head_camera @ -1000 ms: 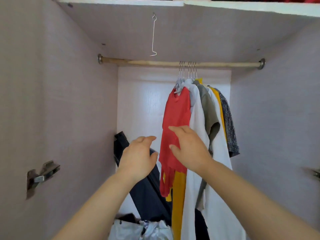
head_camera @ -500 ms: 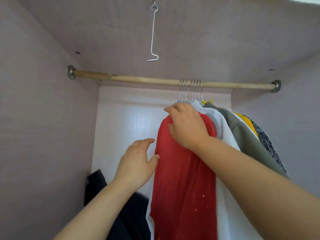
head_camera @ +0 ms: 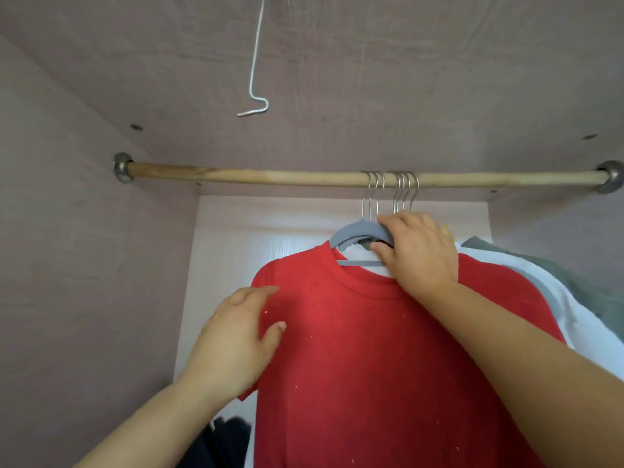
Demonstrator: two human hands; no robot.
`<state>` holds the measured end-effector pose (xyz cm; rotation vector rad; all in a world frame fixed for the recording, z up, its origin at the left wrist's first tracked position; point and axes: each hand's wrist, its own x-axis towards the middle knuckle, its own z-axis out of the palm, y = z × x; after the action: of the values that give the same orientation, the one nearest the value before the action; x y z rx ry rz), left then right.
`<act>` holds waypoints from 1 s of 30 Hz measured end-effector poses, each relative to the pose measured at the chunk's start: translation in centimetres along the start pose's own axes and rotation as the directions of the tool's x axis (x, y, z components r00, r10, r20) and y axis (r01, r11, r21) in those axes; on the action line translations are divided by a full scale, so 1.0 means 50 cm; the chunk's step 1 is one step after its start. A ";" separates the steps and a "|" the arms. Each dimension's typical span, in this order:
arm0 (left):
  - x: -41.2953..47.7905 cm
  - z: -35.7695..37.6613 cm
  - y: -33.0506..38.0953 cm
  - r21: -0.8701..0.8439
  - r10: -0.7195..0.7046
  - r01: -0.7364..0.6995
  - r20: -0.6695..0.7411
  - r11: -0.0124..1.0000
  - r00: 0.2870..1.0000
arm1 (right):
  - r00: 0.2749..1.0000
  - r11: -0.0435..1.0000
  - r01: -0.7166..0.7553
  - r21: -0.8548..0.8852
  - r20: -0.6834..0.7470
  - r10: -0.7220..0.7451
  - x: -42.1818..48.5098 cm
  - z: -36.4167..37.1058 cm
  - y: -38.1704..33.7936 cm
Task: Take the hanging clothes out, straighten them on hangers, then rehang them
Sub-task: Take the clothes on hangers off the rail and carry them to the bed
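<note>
While right hand (head_camera: 418,255) grips grey hanger (head_camera: 353,231), left hand (head_camera: 236,336) rests flat, fingers relaxed, on red T-shirt (head_camera: 371,349) sleeve.

Home wardrobe interior: wooden rail (head_camera: 236,174), hanger hooks (head_camera: 388,190), shirts (head_camera: 371,349) hanging, pinkish laminate walls (head_camera: 84,265).

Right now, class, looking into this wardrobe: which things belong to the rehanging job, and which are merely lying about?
In the job: red T-shirt; grey hanger, gripped by the right hand; left hand, touching the shirt's sleeve; wooden rail; white garment and olive garment behind.

Lying about: bent wire hook under the wardrobe's top; dark clothes at the bottom.
</note>
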<state>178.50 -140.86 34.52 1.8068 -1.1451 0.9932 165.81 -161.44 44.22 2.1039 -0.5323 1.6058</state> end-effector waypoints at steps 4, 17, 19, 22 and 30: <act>0.038 0.007 0.020 0.054 0.040 -0.037 -0.055 0.998 0.998 | 1.000 0.997 0.000 0.076 -0.031 0.003 0.009 0.021 0.023; 0.077 -0.076 0.031 0.188 0.044 0.012 -0.291 0.982 0.956 | 0.986 0.931 0.113 0.348 -0.158 -0.061 0.069 -0.014 -0.056; 0.046 -0.093 0.014 0.209 0.017 0.055 -0.324 0.976 0.946 | 0.979 0.905 0.169 0.391 -0.176 -0.107 0.048 -0.017 -0.096; -0.025 -0.111 -0.016 0.212 -0.047 0.120 -0.323 0.970 0.945 | 0.959 0.845 0.269 0.463 -0.214 -0.188 -0.001 -0.016 -0.166; -0.327 -0.158 -0.096 0.198 -0.312 0.392 -0.340 0.899 0.887 | 0.900 0.613 0.421 0.669 -0.223 -0.374 -0.205 0.000 -0.360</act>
<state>176.53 -126.85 22.20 1.8975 -0.4860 1.1853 173.04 -146.12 32.32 2.4198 0.6822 1.7402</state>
